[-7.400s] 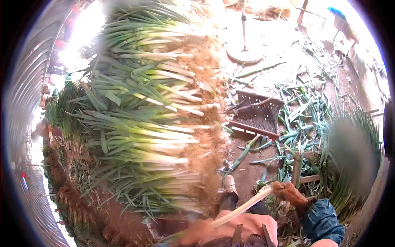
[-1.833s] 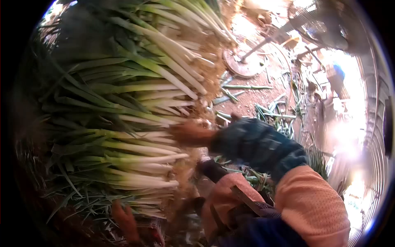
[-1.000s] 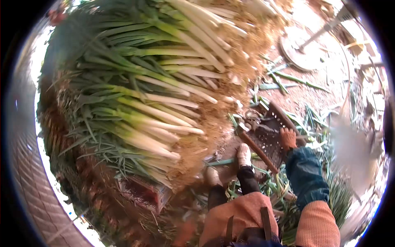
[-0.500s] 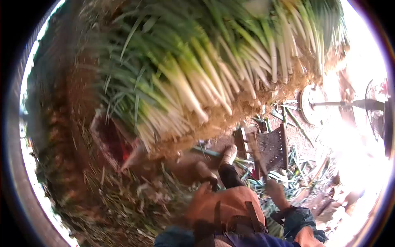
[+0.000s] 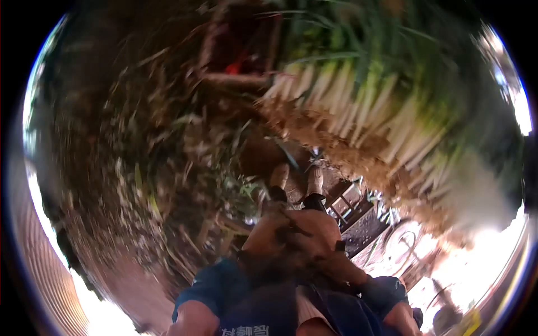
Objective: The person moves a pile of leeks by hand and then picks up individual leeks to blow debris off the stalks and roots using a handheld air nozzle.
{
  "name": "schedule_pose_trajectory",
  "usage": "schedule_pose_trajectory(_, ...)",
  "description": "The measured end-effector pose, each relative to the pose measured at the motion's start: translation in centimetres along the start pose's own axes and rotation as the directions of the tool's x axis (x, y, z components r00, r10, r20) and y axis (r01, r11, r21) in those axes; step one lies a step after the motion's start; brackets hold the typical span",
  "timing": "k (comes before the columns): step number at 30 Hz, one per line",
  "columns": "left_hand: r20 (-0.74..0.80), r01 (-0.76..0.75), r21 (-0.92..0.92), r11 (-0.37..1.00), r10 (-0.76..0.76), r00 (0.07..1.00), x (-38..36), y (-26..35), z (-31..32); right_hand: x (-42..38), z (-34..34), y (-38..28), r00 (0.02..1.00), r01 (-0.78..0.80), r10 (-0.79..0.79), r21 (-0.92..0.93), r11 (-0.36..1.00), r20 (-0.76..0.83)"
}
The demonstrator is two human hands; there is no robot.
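Note:
Motion blur covers much of the view. My right hand [image 5: 332, 264] is low in the centre, in front of the orange-brown cloth [image 5: 322, 224] over my lap; its fingers are smeared. My left hand cannot be made out beyond the blue left sleeve [image 5: 216, 285]. Past my feet [image 5: 315, 180] lies a large heap of leeks or long green onions [image 5: 364, 103], white stems and soil-caked roots facing me. A low stool or frame [image 5: 361, 227] with a dark woven-looking top stands just right of my lap.
An open box [image 5: 235, 79] with something red inside sits at the heap's left end. Leaf scraps and stalks [image 5: 168, 173] litter the left ground. At the lower right is a round, pale fan-like base [image 5: 400, 241], beside bright glare.
The view has swung left, so the heap and stool appear farther right and the box nearer the centre. My right hand has moved from beside the stool to in front of my lap.

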State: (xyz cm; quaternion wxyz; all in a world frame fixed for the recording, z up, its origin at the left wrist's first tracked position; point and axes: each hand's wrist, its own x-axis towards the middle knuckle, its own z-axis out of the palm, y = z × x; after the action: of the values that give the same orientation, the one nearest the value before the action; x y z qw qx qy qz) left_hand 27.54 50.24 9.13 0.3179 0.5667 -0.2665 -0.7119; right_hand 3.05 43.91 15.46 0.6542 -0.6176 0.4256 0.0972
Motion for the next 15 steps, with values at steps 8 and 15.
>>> schedule_pose_trajectory(8,-0.619,-0.132,-0.344,0.93,-0.119,0.777,-3.6,-2.4,6.0,7.8,-7.7,6.7,0.961,-0.104,0.212,-0.483,0.869,0.176)
schedule_pose_trajectory(15,-0.707,-0.212,-0.462,0.861,-0.213,0.674,-9.0,-5.9,9.2,9.3,-7.6,13.3,0.934,0.007,0.235,-0.67,0.742,0.27)
